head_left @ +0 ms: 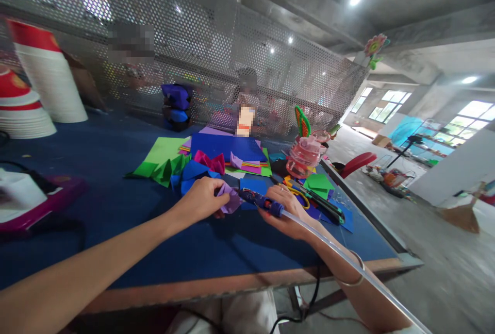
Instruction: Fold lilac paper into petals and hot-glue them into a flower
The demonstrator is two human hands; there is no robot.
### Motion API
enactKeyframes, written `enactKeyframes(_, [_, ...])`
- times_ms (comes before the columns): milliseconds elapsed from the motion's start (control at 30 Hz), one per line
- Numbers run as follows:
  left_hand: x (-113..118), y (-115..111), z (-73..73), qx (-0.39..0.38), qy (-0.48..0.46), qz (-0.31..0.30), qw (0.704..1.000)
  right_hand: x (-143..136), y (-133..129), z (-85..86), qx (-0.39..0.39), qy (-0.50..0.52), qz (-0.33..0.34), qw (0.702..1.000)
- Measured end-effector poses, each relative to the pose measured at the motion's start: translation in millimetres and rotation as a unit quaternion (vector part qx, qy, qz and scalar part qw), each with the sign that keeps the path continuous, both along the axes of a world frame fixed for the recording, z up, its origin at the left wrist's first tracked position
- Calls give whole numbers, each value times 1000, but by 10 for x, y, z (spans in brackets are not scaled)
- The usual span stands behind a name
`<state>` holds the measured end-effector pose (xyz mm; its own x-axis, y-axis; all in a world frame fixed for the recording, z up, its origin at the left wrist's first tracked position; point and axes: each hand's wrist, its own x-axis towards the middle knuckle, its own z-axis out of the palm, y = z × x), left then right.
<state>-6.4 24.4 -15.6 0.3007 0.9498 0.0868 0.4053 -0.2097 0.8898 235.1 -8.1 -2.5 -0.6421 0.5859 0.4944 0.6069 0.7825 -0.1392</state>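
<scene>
My left hand point(203, 200) pinches a folded piece of light purple paper point(231, 201) above the blue tabletop. Wrapped around a dark blue hot glue gun point(253, 198) is my right hand point(288, 207). The gun's tip points left at the purple paper, close to it; whether they touch I cannot tell. A long clear glue stick point(328, 243) runs out of the gun's back, over my right forearm. Just beyond my left hand lie folded paper pieces in blue point(193, 171), green point(164, 170) and magenta point(211, 160).
Stacked coloured paper point(228, 147) lies behind the folded pieces. Yellow-handled scissors point(299, 195) and a green-black utility knife point(327, 205) are right of my right hand, near a pink container point(303, 157). Paper cups point(50, 73) stand left. A perforated metal screen point(209, 40) rises behind.
</scene>
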Motion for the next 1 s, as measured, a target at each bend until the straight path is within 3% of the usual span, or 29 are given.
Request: enactKeyframes(1000, [-15,-22,24,0,-11,-2,1000,29,18,-24,-5,-5,-10,1000])
